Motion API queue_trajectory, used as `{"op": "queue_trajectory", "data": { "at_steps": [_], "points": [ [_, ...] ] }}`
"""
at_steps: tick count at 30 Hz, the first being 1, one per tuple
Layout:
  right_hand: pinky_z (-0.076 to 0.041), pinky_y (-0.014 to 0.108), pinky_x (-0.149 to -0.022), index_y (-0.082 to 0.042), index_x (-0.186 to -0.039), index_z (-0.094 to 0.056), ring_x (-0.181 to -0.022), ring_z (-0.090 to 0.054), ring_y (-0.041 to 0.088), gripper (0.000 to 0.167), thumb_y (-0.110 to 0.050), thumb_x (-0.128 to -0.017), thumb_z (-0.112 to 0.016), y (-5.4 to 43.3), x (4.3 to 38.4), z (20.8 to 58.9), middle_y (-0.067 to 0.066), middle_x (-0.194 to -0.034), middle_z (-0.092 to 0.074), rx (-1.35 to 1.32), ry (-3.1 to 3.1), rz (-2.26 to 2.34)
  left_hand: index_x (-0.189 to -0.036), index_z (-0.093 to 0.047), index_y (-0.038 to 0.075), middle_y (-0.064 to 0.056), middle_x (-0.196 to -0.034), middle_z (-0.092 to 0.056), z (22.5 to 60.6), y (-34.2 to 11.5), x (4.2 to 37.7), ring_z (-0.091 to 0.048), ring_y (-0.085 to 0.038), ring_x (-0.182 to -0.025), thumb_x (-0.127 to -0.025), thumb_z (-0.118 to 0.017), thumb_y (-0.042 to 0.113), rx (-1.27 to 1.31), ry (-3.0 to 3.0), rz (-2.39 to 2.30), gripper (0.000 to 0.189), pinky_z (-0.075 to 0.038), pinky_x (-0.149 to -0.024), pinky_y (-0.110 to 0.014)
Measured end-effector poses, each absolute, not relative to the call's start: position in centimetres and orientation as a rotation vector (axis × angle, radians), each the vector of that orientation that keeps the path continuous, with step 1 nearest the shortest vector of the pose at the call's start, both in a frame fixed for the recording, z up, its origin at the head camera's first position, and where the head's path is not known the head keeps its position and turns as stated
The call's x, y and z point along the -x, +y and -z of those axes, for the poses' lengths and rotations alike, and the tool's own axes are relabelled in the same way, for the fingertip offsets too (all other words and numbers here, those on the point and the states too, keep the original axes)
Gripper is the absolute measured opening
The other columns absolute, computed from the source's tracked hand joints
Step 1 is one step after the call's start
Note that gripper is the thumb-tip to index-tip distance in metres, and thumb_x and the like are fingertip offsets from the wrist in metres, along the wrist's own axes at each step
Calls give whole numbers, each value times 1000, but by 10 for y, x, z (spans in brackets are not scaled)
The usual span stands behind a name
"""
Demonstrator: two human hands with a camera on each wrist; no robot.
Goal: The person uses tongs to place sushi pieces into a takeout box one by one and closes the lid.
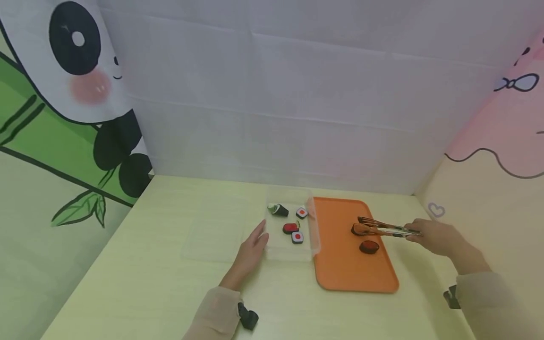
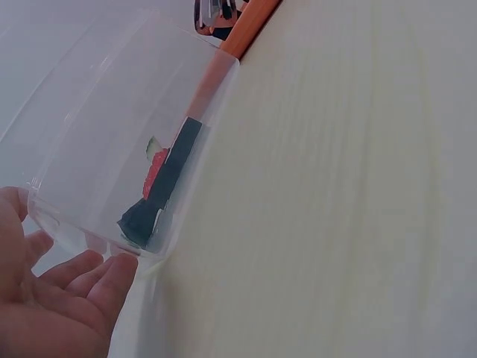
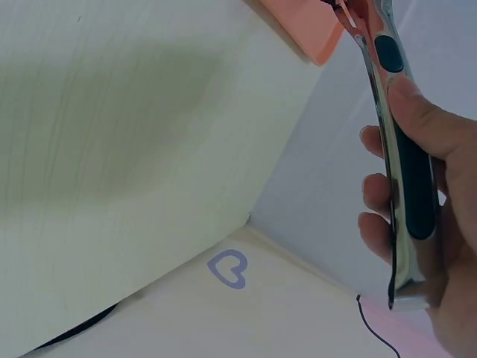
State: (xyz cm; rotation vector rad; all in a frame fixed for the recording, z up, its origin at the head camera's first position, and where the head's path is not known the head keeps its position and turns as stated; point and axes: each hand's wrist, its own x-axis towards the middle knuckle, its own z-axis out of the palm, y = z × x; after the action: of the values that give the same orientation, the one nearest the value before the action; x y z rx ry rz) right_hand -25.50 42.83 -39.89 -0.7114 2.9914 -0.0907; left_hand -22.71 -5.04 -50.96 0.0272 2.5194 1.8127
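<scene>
My left hand rests relaxed fingers against the near left wall of a clear plastic container. Inside it lie a green-topped hand roll, a red-topped sushi piece and two white rolls with red centres, one of them a maki roll near the front. Over an orange tray, my right hand grips metal tongs with dark handle inlays. The tongs' heads are at a dark-sided sushi piece, mostly hidden by them. Another red-topped sushi piece sits just in front on the tray.
A clear flat lid lies on the pale table left of the container. The tray stands directly right of the container. A white cloth wall closes the back, with printed panels at the sides.
</scene>
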Motion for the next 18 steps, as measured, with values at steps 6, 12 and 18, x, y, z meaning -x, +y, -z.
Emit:
{"op": "queue_trajectory", "data": {
  "at_steps": [6,12,18],
  "points": [
    [-44,32,-56,-7,-108,-71,-70,-54,8,23,-24,-93,-67,419,261,409,-5,-89,-63,719,3011,151,-154,-32,20,-13,-152,-36,510,-50,227,-41,-34,-134,-105,-43,34,-44,2524,-1810,52,-29,-110,-52],
    [-42,31,-56,-7,-109,-71,-69,-51,8,23,-23,-93,-66,407,263,404,-7,-88,-63,770,3030,204,-154,-32,21,-13,-152,-36,512,-50,227,-41,-35,-133,-105,-42,36,-48,2519,-1802,52,-29,-110,-53],
    [-42,31,-56,-4,-110,-71,-67,-49,8,23,-20,-93,-67,389,265,388,-6,-88,-62,917,3081,208,-154,-32,21,-12,-153,-36,513,-51,228,-41,-34,-134,-105,-43,34,-50,2517,-1815,52,-29,-109,-52]
  ]
}}
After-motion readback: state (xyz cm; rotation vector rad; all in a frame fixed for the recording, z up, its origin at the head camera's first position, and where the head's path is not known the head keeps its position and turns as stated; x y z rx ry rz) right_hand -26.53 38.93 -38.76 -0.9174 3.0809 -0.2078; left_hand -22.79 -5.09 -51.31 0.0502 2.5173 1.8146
